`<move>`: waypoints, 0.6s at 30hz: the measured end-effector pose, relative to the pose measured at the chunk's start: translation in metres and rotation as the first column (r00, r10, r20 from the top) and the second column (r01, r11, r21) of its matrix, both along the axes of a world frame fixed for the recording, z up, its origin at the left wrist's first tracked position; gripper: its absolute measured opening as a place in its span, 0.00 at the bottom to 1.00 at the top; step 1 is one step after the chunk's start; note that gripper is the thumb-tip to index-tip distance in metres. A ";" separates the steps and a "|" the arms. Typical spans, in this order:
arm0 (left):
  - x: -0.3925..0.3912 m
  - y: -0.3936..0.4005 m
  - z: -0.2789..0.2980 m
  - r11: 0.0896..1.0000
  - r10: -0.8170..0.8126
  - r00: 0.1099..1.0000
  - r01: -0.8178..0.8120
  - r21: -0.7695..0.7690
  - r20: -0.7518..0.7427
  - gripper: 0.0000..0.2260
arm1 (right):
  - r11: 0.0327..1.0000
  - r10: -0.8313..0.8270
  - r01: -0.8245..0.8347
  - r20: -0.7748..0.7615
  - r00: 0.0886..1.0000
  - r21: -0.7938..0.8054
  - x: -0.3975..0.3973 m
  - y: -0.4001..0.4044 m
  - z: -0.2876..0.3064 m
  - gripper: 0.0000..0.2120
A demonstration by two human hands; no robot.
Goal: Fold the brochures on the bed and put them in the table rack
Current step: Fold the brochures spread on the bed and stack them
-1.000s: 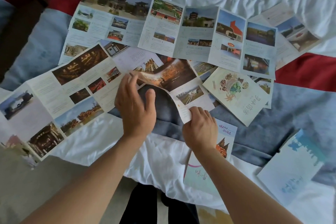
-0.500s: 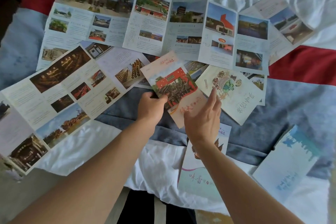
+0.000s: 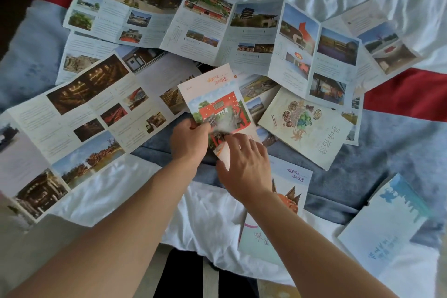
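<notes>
Left hand (image 3: 189, 139) pinching folded brochure (image 3: 215, 101) edge as before, right hand (image 3: 244, 164) now down on its lower corner, fingers seemingly curled, blurred

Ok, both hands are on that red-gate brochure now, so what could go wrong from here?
1. The red-gate brochure lies over the long dark-photo brochure, still unfolded; lifting it could drag or crease that sheet.
2. The right hand bends the lower corner while the left hand pinches the edge; the fold could set crooked.
3. No rack shows in this view, so placement can't be judged.
</notes>
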State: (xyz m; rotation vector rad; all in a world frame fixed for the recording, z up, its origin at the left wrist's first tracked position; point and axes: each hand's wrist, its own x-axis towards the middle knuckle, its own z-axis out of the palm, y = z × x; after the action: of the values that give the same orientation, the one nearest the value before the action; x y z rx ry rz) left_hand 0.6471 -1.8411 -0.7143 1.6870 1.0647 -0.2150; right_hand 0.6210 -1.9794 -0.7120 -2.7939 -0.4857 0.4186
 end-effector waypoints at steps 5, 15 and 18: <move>-0.018 0.035 -0.003 0.993 0.086 0.996 -0.083 0.087 -0.028 0.07 | 0.996 0.010 -0.012 0.025 1.000 0.087 -0.011 0.042 0.003 0.12; -0.038 0.063 -0.006 0.948 0.280 0.959 -0.271 -0.166 0.033 0.24 | 0.949 -0.135 0.126 0.011 0.991 0.289 -0.013 0.074 0.018 0.04; -0.035 0.054 -0.008 0.924 0.268 0.960 -0.233 -0.304 0.078 0.16 | 0.905 -0.163 0.143 0.015 0.986 0.400 -0.010 0.068 0.028 0.06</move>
State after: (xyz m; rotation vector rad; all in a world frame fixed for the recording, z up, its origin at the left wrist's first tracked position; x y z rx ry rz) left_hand 0.6118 -1.7875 -0.7221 1.2692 1.0901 -0.0987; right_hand 0.6114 -1.9109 -0.6837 -2.4260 -0.3145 0.1899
